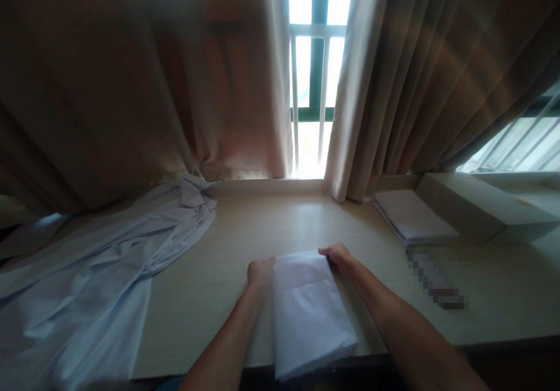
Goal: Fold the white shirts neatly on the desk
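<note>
A folded white cloth point(306, 309) lies in front of me, its near end reaching over the table's front edge. My left hand point(261, 272) is closed at its far left corner, the fingertips partly hidden. At the far right corner, my right hand point(338, 255) pinches the cloth between thumb and fingers. Both arms reach in from the bottom of the view, one along each side of the cloth.
Rumpled white fabric point(109, 268) spreads over the left of the pale table point(196, 315). A flat white stack point(413, 216) and a box point(485, 204) stand at the back right. Nearer lies a blurred-out object point(437, 280). Curtains point(236, 99) hang behind.
</note>
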Motion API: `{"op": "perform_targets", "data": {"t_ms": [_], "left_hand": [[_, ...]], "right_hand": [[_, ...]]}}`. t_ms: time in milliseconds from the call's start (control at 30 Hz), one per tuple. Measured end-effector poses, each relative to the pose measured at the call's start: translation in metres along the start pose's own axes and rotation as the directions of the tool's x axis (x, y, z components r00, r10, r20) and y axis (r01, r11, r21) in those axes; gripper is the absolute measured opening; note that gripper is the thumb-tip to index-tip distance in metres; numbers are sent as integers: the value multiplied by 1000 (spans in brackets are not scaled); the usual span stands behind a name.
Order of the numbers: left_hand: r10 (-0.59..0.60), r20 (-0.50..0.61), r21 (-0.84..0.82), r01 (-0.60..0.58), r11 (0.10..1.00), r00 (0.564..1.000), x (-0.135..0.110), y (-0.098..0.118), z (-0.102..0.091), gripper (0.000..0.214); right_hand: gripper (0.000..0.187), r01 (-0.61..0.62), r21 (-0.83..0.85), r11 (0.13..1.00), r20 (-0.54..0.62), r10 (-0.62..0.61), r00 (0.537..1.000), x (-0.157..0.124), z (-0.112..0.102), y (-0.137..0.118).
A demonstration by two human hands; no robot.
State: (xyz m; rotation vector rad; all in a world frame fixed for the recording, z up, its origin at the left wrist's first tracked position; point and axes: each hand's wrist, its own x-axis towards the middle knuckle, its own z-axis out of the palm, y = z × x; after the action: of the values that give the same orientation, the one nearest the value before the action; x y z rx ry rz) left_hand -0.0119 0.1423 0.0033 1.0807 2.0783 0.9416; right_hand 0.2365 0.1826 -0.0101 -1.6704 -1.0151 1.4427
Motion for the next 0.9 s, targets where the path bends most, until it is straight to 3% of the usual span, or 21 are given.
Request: {"op": "perform_targets", "data": {"t_ms": [133, 467, 567, 667, 900], "left_hand": [[56, 37, 62, -58, 996, 998, 2, -9, 4, 37], [160, -44, 270, -142, 952, 986, -16, -7, 6, 46], [128, 33, 263, -132, 956, 991, -13, -4, 1, 56], [129, 84, 240, -146, 960, 988, -7, -5, -1, 51], [177, 55, 235, -185, 954, 983, -10, -7, 2, 42]], "right_hand": [[26, 38, 6, 999, -9, -38, 999, -1, 1, 3], [34, 151, -67, 986, 62, -147, 987, -10, -5, 3], [38, 164, -91, 982, 84, -157, 984, -10, -9, 0], [38, 182, -125, 975, 75, -174, 982, -7, -8, 4], [33, 220, -135, 966, 34, -217, 976, -2, -2, 14]]}}
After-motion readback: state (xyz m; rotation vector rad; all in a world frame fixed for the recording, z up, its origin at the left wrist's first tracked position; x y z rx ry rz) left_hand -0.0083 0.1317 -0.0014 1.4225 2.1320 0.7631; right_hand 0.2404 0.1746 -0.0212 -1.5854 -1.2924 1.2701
